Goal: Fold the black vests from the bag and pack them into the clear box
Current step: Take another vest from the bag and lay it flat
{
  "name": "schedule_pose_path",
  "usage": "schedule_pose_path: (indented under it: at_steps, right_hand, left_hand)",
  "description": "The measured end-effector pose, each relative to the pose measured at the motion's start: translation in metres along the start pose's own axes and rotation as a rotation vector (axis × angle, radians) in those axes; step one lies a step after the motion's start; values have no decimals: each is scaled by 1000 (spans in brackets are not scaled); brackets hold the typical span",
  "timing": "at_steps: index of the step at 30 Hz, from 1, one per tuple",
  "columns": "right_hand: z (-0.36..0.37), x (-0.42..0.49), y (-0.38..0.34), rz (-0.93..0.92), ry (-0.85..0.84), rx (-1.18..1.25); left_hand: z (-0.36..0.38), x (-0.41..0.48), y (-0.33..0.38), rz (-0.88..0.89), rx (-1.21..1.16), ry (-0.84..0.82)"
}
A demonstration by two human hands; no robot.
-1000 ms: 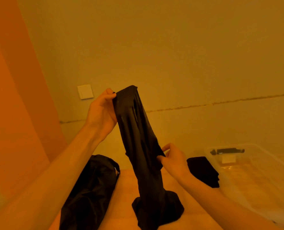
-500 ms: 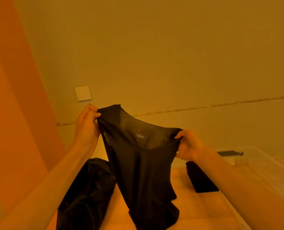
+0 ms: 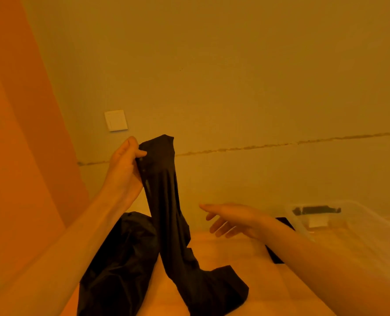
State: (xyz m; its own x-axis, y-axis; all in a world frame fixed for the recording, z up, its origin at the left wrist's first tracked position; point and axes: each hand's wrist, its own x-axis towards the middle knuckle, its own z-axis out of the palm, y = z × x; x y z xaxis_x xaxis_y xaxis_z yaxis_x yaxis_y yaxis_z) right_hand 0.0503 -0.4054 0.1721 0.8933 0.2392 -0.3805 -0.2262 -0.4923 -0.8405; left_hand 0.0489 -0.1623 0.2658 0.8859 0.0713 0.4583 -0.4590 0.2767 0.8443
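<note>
My left hand (image 3: pixel 124 167) pinches the top of a black vest (image 3: pixel 166 201) and holds it up. The vest hangs in a narrow bunch, and its lower end lies crumpled on the wooden surface (image 3: pixel 230 258). My right hand (image 3: pixel 230 218) hovers to the right of the vest with fingers spread, holding nothing. A black bag (image 3: pixel 121 265) lies at the lower left, partly behind the vest. The clear box (image 3: pixel 349 224) stands at the right. A folded black vest (image 3: pixel 287 222) lies beside the box, mostly hidden by my right forearm.
A wall rises close behind the surface, with a white switch plate (image 3: pixel 116 120) on it. An orange panel (image 3: pixel 18 156) fills the left side. A dark handle (image 3: pixel 316 210) shows on the near end of the box.
My right hand has let go of the vest's shoulder and dropped away to the right. The vest, spread between both hands before, now hangs bunched from my left hand alone.
</note>
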Motion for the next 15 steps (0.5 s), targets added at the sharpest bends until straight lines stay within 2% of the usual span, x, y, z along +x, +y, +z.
schedule_pose_path:
  at_steps: [4, 7, 13, 15]
  right_hand:
    - [56, 8, -6, -136, 102, 15]
    - [73, 15, -9, -110, 105, 101]
    - [69, 35, 7, -189, 389, 186]
    - [67, 32, 8, -108, 394, 219]
  left_hand:
    - [5, -4, -1, 8, -3, -35]
    - [1, -7, 2, 16, -17, -53]
    - [-13, -10, 6, 9, -13, -55]
    - [-13, -12, 4, 9, -11, -57]
